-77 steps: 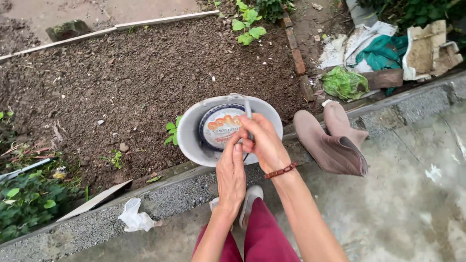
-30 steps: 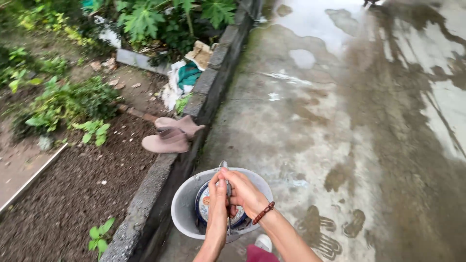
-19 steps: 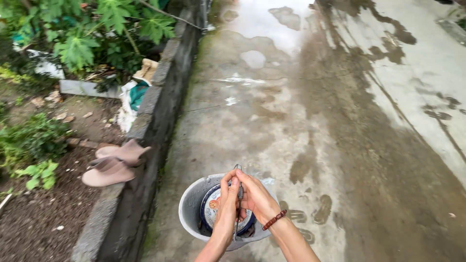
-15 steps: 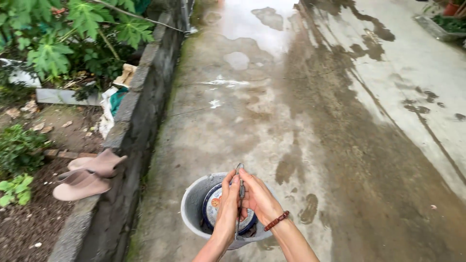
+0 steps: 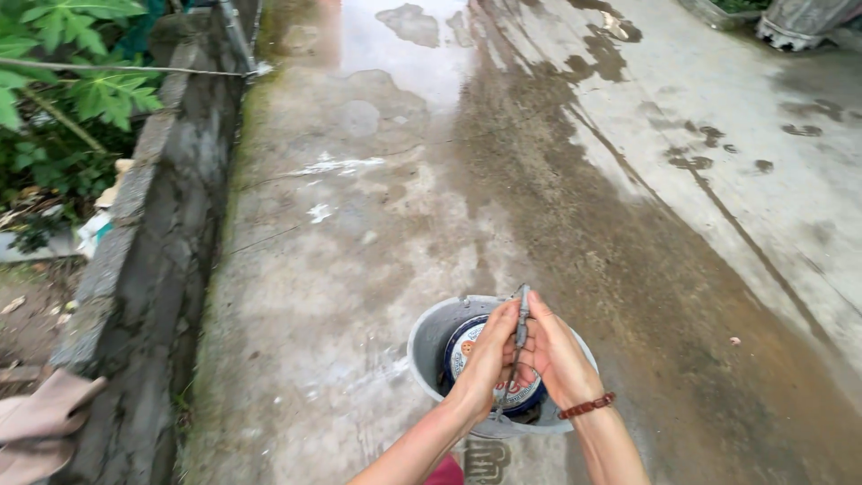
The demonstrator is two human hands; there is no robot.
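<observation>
At the far left edge sat a pair of pinkish-brown slip-on shoes (image 5: pixel 40 422), two of them, lying on the soil on the garden side of the low concrete kerb (image 5: pixel 153 269), most likely left there to stay off the wet ground. Above them, green leaves (image 5: pixel 81 85) hung over the bed, and some pale litter (image 5: pixel 94 229) lay at the foot of the plants; how many pieces there were could not be told.

Moving right, the wet concrete path (image 5: pixel 377 207) ran away from you, darker where water had soaked in.

Low in the middle you carried one grey bucket (image 5: pixel 429 337), and inside it lay one round tin (image 5: pixel 467 346) with a blue rim, partly hidden by your hands. The bucket hung from its thin metal handle (image 5: pixel 523 310), which rose between your palms, so the weight was probably shared by both arms.

Your left hand (image 5: pixel 489 359) was curled round the handle from its side, fingers closed and pressed against the other hand. Your right hand (image 5: pixel 555 357) met it from the other side, also closed on the handle, so the two hands were clasped together around that single wire. One reddish-brown bracelet (image 5: pixel 585 406) sat on your right wrist.

At the top right corner one grey object (image 5: pixel 799 22), perhaps a pot's base, stood on the concrete, too cropped to identify.
</observation>
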